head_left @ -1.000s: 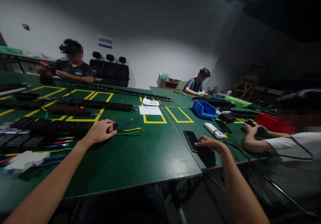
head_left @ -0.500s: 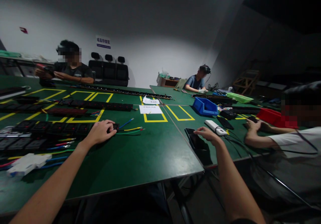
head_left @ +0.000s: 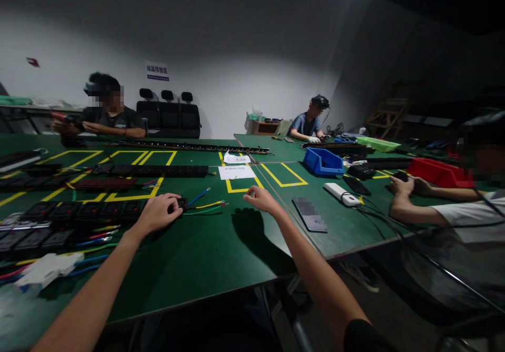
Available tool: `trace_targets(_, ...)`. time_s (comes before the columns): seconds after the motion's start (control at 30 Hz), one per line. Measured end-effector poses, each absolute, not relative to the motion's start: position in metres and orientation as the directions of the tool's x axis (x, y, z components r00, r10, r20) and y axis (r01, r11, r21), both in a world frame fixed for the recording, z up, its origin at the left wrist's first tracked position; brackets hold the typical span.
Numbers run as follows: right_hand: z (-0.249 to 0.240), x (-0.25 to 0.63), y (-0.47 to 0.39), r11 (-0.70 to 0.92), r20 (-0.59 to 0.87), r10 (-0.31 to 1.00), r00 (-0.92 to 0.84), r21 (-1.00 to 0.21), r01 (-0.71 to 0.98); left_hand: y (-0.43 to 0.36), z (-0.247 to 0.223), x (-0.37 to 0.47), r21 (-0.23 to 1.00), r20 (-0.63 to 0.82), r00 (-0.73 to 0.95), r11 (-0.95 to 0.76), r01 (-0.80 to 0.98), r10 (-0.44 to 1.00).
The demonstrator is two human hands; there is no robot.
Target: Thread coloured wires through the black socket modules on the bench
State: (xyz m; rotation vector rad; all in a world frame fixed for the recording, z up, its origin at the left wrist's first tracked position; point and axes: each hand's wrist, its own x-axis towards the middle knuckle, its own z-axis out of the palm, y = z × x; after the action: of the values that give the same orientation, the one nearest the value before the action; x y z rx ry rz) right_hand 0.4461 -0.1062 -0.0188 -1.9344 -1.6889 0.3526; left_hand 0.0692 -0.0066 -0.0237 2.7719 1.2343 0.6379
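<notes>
My left hand [head_left: 160, 212] is closed over the right end of a black power strip [head_left: 90, 212] lying on the green table. From that end stick out a blue wire [head_left: 197, 197], a yellow wire [head_left: 205, 205] and a green wire [head_left: 209, 211], with a ring terminal visible on the blue one. My right hand [head_left: 262, 200] hovers over the table to the right of the wires, its fingers curled in and nothing visible between them. A phone [head_left: 310, 215] with its screen lit lies to the right of that hand, apart from it.
More black strips [head_left: 153, 170] lie further back on the left, and a white connector [head_left: 49, 270] sits at front left. On the right are a white power bank [head_left: 341, 194], a blue bin [head_left: 322, 161] and a red bin [head_left: 436, 172]. Several co-workers sit around the tables.
My right hand has moved left, away from the phone, whose dark screen is now lit. My left hand stays on the strip. The view has tilted slightly.
</notes>
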Motion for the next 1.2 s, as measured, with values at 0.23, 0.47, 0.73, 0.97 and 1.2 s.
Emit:
trace_targets(0.23,-0.016,0.390,-0.076,-0.022,0.156,0.982,0.111,-0.486,0.873,-0.007,-0.021,0.070,0.185,0.330,0.604,-0.677,0.713,0.726)
trace_targets(0.47,-0.021,0.393,-0.117,0.000,0.176,0.980,0.089,-0.451,0.893,-0.006,-0.020,0.070,0.177,0.315,0.607,-0.673,0.718,0.730)
trace_targets(0.73,-0.049,0.518,-0.242,-0.218,0.549,0.736,0.397,-0.362,0.906,-0.005,-0.020,0.070,0.177,0.313,0.605,-0.671,0.720,0.732)
trace_targets(0.97,-0.095,0.583,-0.307,-0.349,0.552,0.676,0.488,-0.343,0.872,-0.004,-0.019,0.070,0.157,0.296,0.609,-0.666,0.729,0.736)
trace_targets(1.2,-0.106,0.584,-0.304,-0.370,0.545,0.709,0.448,-0.253,0.894,-0.002,-0.018,0.070,0.138,0.276,0.613,-0.662,0.737,0.740)
